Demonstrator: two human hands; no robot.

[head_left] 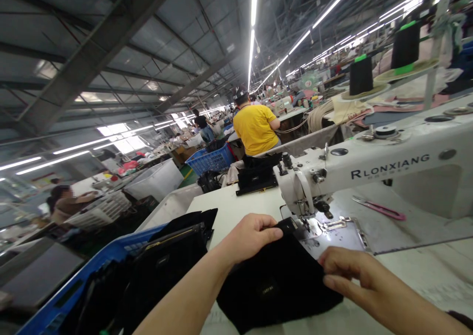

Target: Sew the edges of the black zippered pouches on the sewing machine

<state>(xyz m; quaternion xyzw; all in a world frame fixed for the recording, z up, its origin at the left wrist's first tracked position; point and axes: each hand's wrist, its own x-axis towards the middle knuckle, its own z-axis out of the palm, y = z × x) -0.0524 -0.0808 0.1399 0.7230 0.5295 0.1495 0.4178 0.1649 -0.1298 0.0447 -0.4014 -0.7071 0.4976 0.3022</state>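
Note:
A black fabric piece (pixel 281 285) with a small gold label lies on the sewing machine table in front of me. My left hand (pixel 254 234) pinches its upper corner, where a dark strip sits close to the needle area. At the right edge of the same piece, my right hand (pixel 351 271) grips the fabric between thumb and fingers. Just beyond both hands stands a white sewing machine (pixel 303 187), its presser foot over the metal needle plate (pixel 336 236). Whether the fabric lies under the foot I cannot tell.
Left of the table, a blue crate (pixel 125 246) holds several black pieces with zippers. More black pieces (pixel 256 175) lie at the table's far edge. Pink-handled snips (pixel 380 208) rest under the machine arm. Thread cones (pixel 361 76) stand behind it. A person in yellow (pixel 254 128) sits ahead.

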